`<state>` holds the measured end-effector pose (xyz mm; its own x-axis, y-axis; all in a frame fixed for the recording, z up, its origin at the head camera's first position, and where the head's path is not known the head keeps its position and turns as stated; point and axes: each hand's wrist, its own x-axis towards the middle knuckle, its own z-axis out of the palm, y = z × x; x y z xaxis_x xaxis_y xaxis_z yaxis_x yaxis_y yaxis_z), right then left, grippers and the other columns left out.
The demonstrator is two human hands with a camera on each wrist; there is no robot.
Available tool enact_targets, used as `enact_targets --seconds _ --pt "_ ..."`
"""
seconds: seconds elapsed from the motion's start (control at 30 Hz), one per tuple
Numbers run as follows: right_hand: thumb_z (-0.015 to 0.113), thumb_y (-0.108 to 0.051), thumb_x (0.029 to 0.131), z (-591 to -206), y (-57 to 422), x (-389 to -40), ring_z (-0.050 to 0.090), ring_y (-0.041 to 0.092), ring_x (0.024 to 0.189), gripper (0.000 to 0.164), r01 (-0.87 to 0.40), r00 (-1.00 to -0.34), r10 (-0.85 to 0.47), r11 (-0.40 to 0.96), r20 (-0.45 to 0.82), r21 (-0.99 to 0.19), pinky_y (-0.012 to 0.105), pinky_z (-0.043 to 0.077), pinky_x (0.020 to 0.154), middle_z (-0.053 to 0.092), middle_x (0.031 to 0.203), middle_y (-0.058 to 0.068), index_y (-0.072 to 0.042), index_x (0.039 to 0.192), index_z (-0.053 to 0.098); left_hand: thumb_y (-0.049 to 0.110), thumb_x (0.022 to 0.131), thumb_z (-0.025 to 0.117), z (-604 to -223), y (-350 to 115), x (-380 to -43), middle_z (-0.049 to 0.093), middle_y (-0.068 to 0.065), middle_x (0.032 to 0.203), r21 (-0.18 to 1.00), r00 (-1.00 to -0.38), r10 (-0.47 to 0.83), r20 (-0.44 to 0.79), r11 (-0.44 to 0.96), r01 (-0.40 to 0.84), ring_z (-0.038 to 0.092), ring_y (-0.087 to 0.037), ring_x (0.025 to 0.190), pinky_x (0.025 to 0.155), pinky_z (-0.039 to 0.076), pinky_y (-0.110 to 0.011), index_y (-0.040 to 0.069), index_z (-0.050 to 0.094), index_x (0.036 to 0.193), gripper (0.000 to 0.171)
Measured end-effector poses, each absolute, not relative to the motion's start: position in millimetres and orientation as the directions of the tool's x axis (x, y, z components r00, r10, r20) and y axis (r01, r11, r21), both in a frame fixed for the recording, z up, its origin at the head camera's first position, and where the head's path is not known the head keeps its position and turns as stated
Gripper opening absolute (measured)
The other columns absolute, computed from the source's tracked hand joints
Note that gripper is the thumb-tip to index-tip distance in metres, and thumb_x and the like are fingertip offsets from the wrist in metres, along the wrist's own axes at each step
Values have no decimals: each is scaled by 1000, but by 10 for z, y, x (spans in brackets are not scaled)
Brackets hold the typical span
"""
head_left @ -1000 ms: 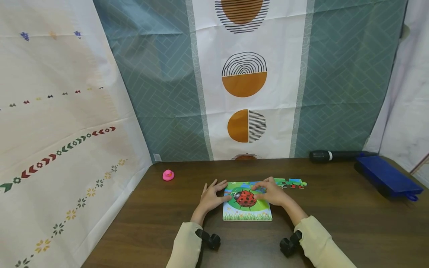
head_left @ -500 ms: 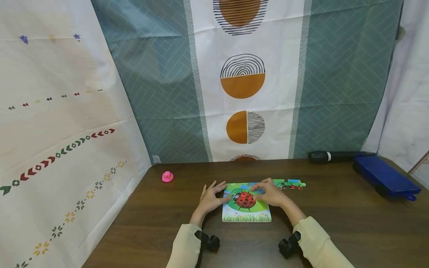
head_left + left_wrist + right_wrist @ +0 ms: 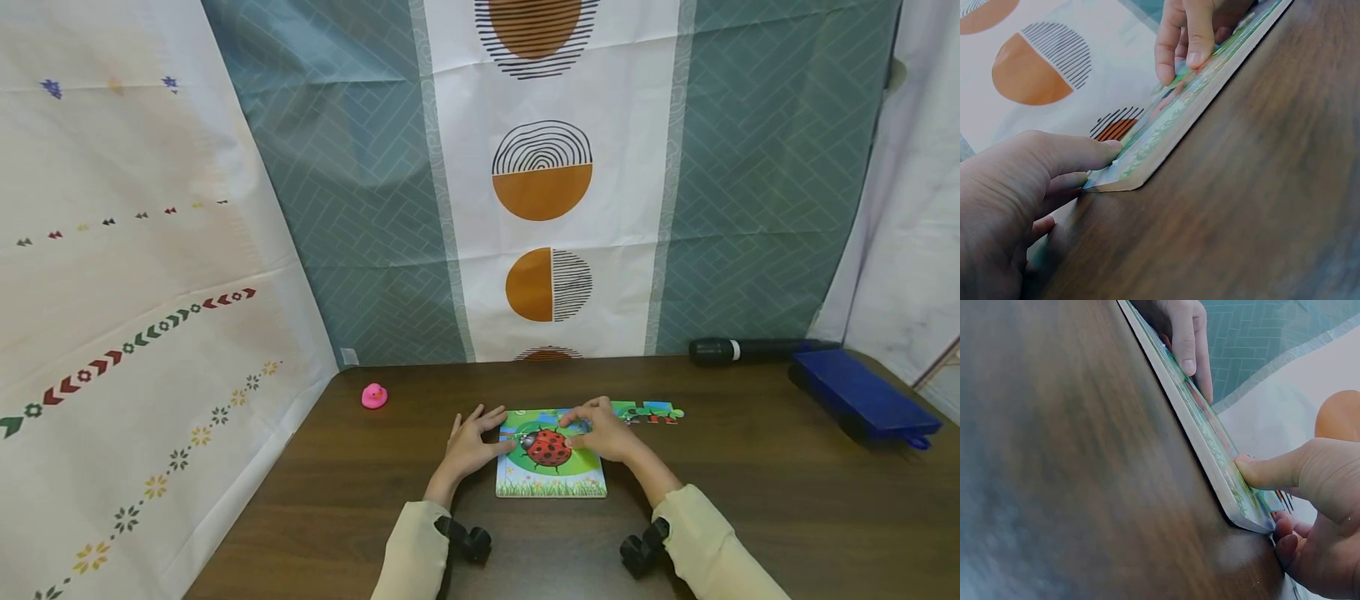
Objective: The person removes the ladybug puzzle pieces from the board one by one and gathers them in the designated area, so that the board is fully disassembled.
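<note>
On the dark-brown wooden table [image 3: 337, 517] lies a square, green ladybug puzzle board [image 3: 552, 486]. The left hand [image 3: 471, 443] spreads ungripping, thumb on its left edge; the right hand [image 3: 607, 433] arches over it, grip unclear.

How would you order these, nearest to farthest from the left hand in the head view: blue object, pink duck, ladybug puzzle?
1. Ladybug puzzle: touched by the left hand.
2. Pink duck: farther back, on the left.
3. Blue object: way over on the right.

Cloth-screened indoor workspace, patterned hangings [image 3: 750, 167], brown wood-grained table [image 3: 315, 492]
</note>
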<state>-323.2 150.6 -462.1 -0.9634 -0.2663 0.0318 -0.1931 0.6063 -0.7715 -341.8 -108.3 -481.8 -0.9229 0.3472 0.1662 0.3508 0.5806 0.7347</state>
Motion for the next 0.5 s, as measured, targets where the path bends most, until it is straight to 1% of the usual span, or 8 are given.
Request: enact_targets --seconds 0.1,0.23,0.43,0.5 --pt "72 -10 87 -4607 1492 -3222 47 42 116 19 -197 -964 -261 603 42 -773 55 47 89 35 132 27 -8 106 69 28 86 74 -4824 -1088 -3423 49 -7 150 734 -923 346 171 581 353 24 -37 149 121 -2 -64 6 56 138 59" --pt "73 -10 87 -4611 1487 -3229 48 43 116 20 -191 -965 -258 594 40 -781 56 47 90 38 131 26 -7 106 69 29 86 74 -4830 -1091 -3427 49 -7 150 730 -922 346 173 584 356 25 -37 149 121 -2 -64 6 56 138 59" --pt "74 -13 86 -4674 1503 -3254 51 41 116 20 -178 -973 -228 603 46 -778 55 48 90 40 130 23 -10 105 69 29 86 74 -4838 -1089 -3425 49 -7 150 723 -921 348 175 589 360 25 -38 149 121 -1 -65 7 57 138 59" --pt "74 -13 86 -4681 1506 -3252 52 40 114 20 -183 -974 -221 607 57 -774 52 49 88 41 129 23 -11 104 68 29 86 74 -4837 -1088 -3422 49 -7 149 722 -920 349 179 589 364 25 -38 149 120 -1 -66 6 57 138 59"
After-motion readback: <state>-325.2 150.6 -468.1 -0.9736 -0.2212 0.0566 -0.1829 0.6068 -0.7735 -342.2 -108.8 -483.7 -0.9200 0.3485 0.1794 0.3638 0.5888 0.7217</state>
